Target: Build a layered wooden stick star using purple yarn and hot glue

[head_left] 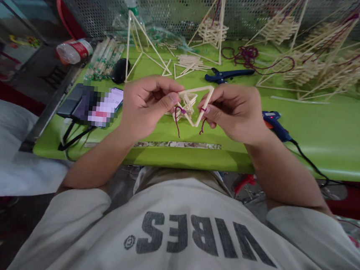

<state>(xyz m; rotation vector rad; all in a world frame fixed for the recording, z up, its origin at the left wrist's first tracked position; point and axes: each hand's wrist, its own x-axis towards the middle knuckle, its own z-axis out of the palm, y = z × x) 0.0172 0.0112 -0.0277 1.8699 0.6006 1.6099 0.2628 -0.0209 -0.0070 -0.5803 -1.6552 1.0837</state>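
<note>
Above the near edge of the green table (325, 135) I hold a small frame of pale wooden sticks (191, 102), a triangle outline with a stacked stick core inside. My left hand (147, 105) is closed, pinching the frame's left side where a dark purple thread (177, 120) is wound and hangs down. My right hand (235, 110) is closed too, pinching the frame's right stick and a short end of the same thread.
A blue glue gun (274, 123) with a black cord lies right of my hands. Blue cutters (226, 75), loose sticks (189, 62), purple yarn (246, 56) and several finished stick frames (312, 58) fill the back. A phone (102, 105) and plastic bottles (75, 50) sit left.
</note>
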